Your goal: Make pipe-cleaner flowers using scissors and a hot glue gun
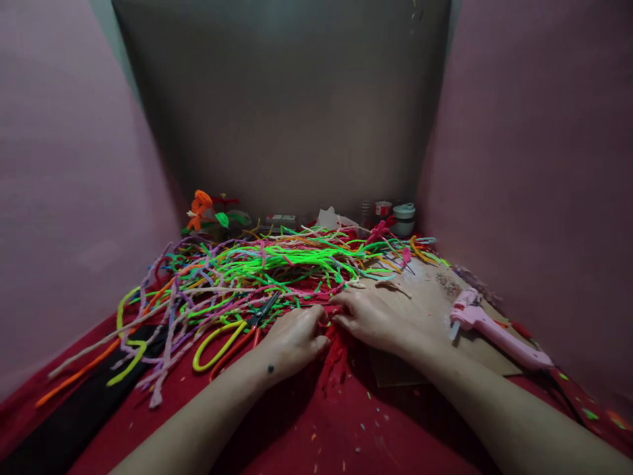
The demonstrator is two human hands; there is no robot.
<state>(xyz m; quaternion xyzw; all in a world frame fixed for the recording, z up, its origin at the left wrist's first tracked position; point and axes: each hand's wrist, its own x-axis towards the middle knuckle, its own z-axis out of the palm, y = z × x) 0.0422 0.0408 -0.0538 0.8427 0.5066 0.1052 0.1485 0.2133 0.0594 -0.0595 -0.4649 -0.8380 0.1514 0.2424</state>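
Note:
My left hand and my right hand meet just in front of the pile, fingertips curled and pinched close together. Between them are red pipe cleaners, whose fuzzy ends trail toward me over the red cloth. My fingers hide the upper part of these strands. Beside my left hand lie scissors with one yellow and one orange-red handle loop, blades partly apart. A large tangle of pipe cleaners in green, pink, lilac, orange and yellow spreads behind both hands.
A pink glue gun rests on a brown board at the right, its cord running toward me. Farther back stand an orange pipe-cleaner flower and a lidded jar. Pink walls rise on both sides. Small coloured scraps dot the cloth.

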